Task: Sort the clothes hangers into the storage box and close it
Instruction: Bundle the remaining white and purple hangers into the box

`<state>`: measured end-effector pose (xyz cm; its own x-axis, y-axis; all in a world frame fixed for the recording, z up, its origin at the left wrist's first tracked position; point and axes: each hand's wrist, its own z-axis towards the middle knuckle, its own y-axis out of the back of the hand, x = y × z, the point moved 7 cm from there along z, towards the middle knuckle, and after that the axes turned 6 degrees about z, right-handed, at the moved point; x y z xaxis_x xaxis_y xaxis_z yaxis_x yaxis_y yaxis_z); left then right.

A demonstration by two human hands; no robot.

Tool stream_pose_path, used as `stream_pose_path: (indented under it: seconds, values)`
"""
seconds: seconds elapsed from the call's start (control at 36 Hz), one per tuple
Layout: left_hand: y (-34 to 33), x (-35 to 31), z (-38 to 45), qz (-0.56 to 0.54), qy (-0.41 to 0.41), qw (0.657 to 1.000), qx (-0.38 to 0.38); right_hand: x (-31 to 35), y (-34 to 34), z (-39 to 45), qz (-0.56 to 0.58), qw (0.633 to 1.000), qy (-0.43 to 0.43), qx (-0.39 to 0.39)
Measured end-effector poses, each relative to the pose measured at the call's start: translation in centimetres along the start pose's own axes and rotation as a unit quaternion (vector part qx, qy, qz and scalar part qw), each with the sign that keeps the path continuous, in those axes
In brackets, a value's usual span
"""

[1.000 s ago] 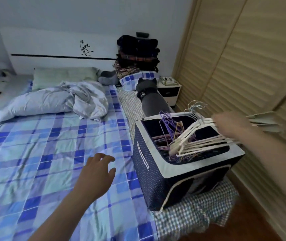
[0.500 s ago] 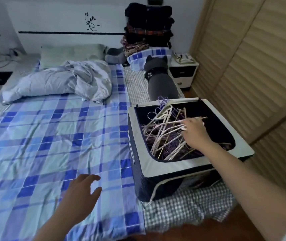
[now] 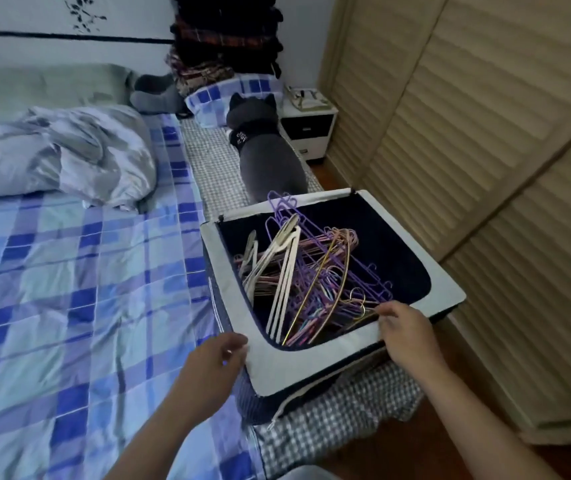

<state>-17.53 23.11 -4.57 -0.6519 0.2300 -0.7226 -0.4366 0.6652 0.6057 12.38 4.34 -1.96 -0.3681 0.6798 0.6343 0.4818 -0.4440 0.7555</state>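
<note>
Head view, item record: left hand, fingers curled, pinching the near-left corner of the pale rim of the storage box; thumb laid on top of the rim. Right hand, fingers bent over the near rim further right, gripping its inner edge, fingertips just beside the hangers. Storage box: dark navy fabric sides, light grey top border, top open, standing on the right edge of the bed on a checked grey sheet. Contents: clothes hangers, a tangled heap, white ones leaning at the left, purple, pink and gold-coloured wire ones at centre and right; some purple hooks rise above the far rim. Bed: blue and white plaid cover; crumpled grey duvet toward the head end. Grey plush animal lies just beyond the box's far side. Behind it, a folded stack of dark clothes and a white nightstand. Slatted wooden wardrobe doors along the right.
</note>
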Motion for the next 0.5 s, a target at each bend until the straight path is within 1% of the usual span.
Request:
stream_pose_path:
  seconds: [0.06, 0.17, 0.22, 0.31, 0.36, 0.44, 0.5]
  values:
    - [-0.1, -1.8, 1.4, 0.002, -0.024, 1.000, 0.007, 0.1, 1.2, 0.6, 0.012, 1.000, -0.017, -0.014]
    - [-1.1, -4.9, 2.8, 0.004, -0.054, 0.998, 0.020, 0.9, 1.7, 1.3, 0.050, 0.998, -0.018, -0.028]
    - [-2.2, -6.0, 3.6, 0.002, -0.055, 0.998, 0.027, 1.0, 1.4, 2.0, 0.065, 0.998, -0.009, -0.018]
    - [-4.1, -7.4, 5.4, 0.007, -0.045, 0.998, 0.031, 1.0, 0.7, 3.6, 0.086, 0.996, -0.001, 0.022]
    - [-5.6, -8.1, 7.4, 0.032, -0.019, 0.999, 0.018, 1.0, 0.5, 5.2, 0.094, 0.995, 0.003, 0.042]
    - [-6.8, -8.4, 11.3, 0.066, 0.057, 0.995, -0.053, 1.3, 0.1, 7.9, 0.113, 0.991, 0.019, 0.071]
    - [-7.6, -8.0, 13.8, 0.065, 0.114, 0.987, -0.088, 1.7, -0.1, 9.9, 0.120, 0.986, 0.045, 0.103]
